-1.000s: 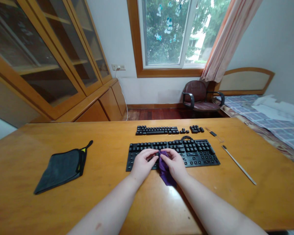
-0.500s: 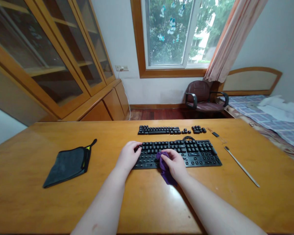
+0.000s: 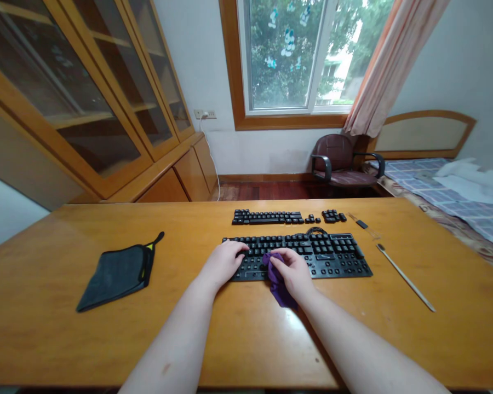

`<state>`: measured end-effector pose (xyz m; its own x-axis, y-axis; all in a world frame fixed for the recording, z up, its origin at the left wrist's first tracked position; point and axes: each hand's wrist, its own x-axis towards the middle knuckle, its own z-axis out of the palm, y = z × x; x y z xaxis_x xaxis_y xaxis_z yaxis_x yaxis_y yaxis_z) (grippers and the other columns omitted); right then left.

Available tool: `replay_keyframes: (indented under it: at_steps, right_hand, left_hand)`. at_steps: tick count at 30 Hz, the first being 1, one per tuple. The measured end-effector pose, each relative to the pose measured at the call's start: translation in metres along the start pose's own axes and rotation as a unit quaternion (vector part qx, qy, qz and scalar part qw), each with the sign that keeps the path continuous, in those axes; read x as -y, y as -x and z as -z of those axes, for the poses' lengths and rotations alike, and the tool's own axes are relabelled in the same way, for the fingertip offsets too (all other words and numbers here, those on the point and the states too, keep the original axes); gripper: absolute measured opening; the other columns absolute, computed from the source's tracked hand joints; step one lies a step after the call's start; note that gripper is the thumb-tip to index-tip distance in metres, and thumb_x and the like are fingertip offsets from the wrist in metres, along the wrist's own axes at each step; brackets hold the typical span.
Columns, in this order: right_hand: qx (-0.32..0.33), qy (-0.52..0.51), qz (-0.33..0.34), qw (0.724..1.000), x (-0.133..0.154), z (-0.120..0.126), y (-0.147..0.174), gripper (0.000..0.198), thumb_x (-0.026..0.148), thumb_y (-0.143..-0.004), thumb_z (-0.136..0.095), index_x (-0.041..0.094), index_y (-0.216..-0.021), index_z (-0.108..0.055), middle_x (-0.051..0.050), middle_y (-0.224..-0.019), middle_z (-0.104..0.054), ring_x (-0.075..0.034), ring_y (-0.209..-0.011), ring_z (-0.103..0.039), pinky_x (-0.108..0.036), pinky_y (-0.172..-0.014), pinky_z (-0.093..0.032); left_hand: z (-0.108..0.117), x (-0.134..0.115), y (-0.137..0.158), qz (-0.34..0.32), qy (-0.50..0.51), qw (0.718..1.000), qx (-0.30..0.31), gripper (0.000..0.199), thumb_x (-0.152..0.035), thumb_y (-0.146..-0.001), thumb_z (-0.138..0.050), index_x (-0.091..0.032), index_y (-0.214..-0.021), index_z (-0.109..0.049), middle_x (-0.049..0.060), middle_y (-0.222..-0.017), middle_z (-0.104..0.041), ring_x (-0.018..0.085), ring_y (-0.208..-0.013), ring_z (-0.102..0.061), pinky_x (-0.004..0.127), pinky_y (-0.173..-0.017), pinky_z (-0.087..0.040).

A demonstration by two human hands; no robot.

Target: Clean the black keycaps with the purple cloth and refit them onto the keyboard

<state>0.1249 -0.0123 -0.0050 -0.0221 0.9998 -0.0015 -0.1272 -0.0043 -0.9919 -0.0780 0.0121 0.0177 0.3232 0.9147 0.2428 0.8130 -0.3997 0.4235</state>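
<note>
A black keyboard [image 3: 332,256] lies on the wooden table, its lower rows stripped of keycaps and its upper rows still capped. My left hand [image 3: 225,264] rests over the keyboard's left part, thumb and fingers apart on the keys. In my right hand [image 3: 294,273] a purple cloth [image 3: 280,289] is pinched between thumb and fingers. The bunched top of the cloth touches the keyboard's lower middle, and its loose end hangs over the front edge onto the table. Removed keycaps [image 3: 267,218] are laid out in rows behind the keyboard.
To the right lie a long thin brush [image 3: 406,278] and a small wire tool with a dark handle [image 3: 362,224]. A dark pouch [image 3: 115,276] is on the left of the table [image 3: 181,219]. Beyond stand a chair [image 3: 339,158], a bed and a glass-door cabinet [image 3: 102,98].
My left hand has shifted a little to the right over the keys, uncovering the keyboard's upper left corner. My right hand and the cloth have barely moved.
</note>
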Motion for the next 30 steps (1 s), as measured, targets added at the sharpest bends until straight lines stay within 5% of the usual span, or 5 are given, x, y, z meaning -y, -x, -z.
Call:
replay_keyframes:
  at_steps: [23, 30]
  right_hand:
    - [0.000, 0.012, 0.010, 1.000, -0.0068, 0.0013, -0.0022, 0.026, 0.036, -0.069, -0.068, 0.018, -0.087, -0.065, -0.005, -0.081, -0.068, -0.019, -0.074, -0.062, -0.033, -0.072, -0.048]
    - [0.005, 0.017, 0.010, 1.000, -0.0030, 0.0014, -0.0013, 0.025, 0.034, -0.070, -0.068, 0.017, -0.088, -0.065, -0.006, -0.083, -0.069, -0.019, -0.075, -0.062, -0.032, -0.072, -0.047]
  left_hand:
    - [-0.0016, -0.0048, -0.0009, -0.006, -0.039, 0.999, -0.008, 0.018, -0.015, -0.075, -0.056, -0.025, -0.083, -0.069, 0.003, -0.084, -0.070, 0.021, -0.084, -0.061, 0.048, -0.099, -0.033]
    - [-0.0028, -0.0042, 0.0004, 0.004, -0.058, 0.997, -0.043, 0.017, -0.017, -0.076, -0.056, -0.024, -0.082, -0.070, 0.004, -0.089, -0.071, 0.023, -0.086, -0.060, 0.045, -0.094, -0.038]
